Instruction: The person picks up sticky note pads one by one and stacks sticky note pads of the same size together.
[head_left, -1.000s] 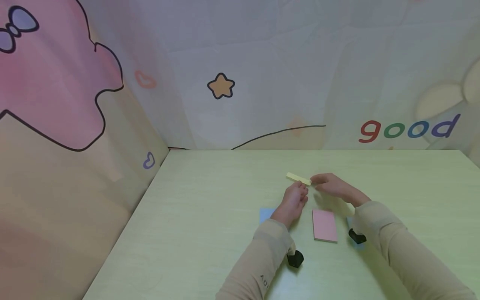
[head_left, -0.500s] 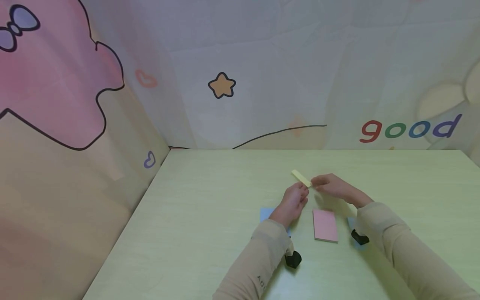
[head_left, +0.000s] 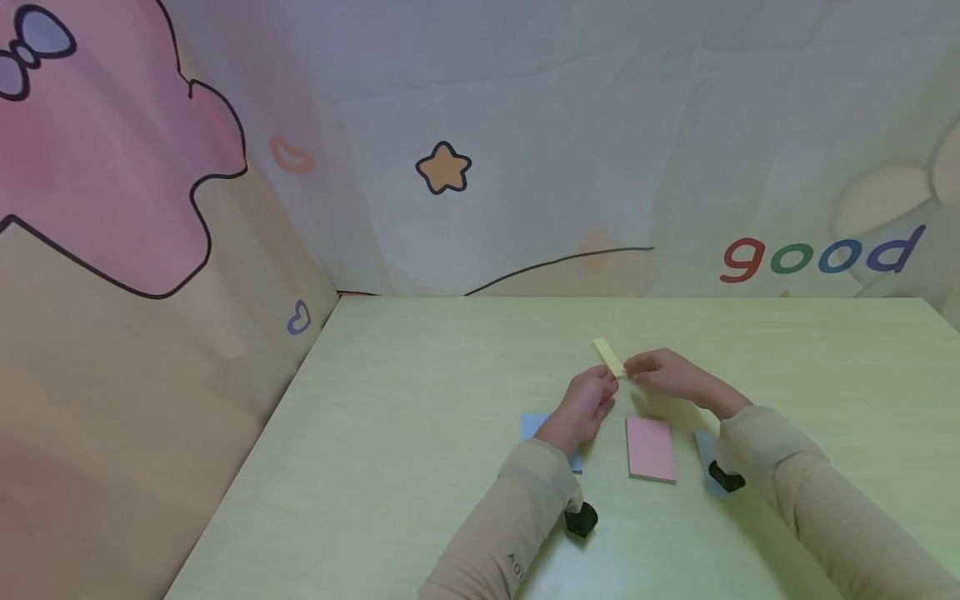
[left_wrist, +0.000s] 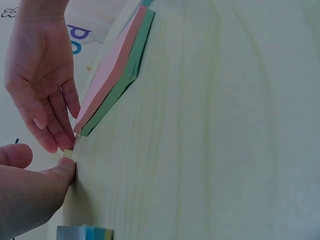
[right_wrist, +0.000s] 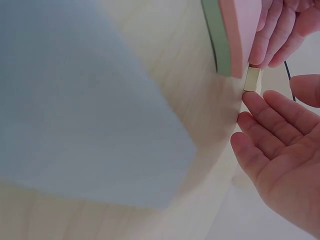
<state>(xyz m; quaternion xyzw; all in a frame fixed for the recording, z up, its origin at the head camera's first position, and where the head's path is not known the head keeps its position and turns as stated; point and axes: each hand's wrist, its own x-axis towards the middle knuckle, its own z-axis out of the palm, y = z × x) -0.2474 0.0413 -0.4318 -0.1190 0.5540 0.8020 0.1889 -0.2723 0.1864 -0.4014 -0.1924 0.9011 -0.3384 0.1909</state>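
Note:
A narrow pale-yellow paper pad (head_left: 608, 357) lies slanted on the table, its near end between both hands. My left hand (head_left: 581, 408) touches that end with its fingertips; in the left wrist view the yellow end (left_wrist: 68, 154) meets a fingertip. On the other side, my right hand (head_left: 675, 375) has its fingers extended, their tips at the pad. The right wrist view has the yellow block (right_wrist: 252, 79) between the fingertips of the two hands, neither curled round it. Nearer the body lies a pink pad (head_left: 651, 450), with a green layer (left_wrist: 112, 95) under it.
A blue pad (head_left: 534, 423) is partly covered by the left forearm. Another blue pad (head_left: 703, 450) lies under the right wrist, partly hidden by a black wrist device (head_left: 726, 477). Behind the table (head_left: 420, 392) hangs a printed backdrop (head_left: 525, 183).
The yellow pad has turned clockwise about its near end, its far end swinging right and away from the body. Both hands stay almost in place; the forearms spread slightly apart.

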